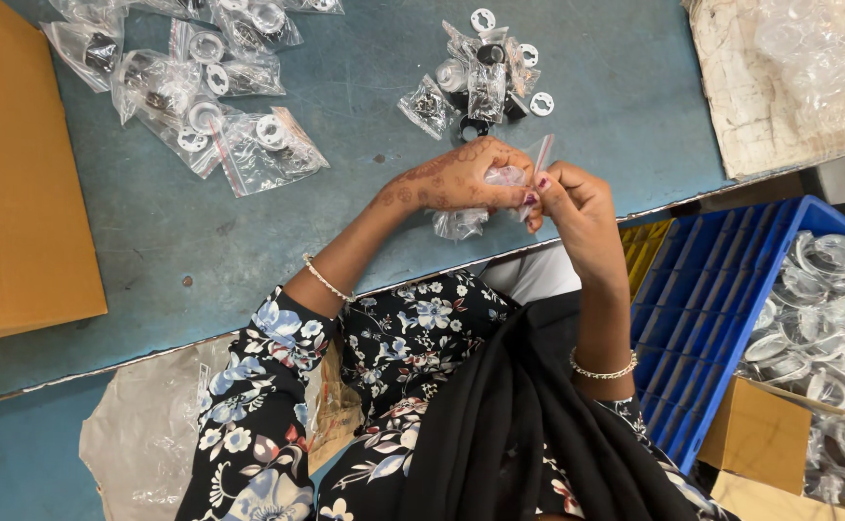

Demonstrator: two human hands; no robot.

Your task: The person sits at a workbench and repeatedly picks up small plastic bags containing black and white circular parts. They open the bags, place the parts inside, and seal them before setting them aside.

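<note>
My left hand (461,178) and my right hand (577,207) meet above the near edge of the blue-grey table (365,193). Both pinch one small clear plastic bag (509,178) at its top strip. The bag's lower part (461,224) hangs below my left hand with something pale inside; I cannot tell what. Just beyond my hands lies a small heap (485,77) of white rings, black round parts and clear bags. At the far left lie several filled, sealed clear bags (220,106) with white and black parts inside.
A brown cardboard box (17,174) stands on the table's left. A tray of clear plastic (789,68) is at the back right. A blue crate (722,299) of clear round parts sits low on my right, a cardboard box (770,434) in front of it.
</note>
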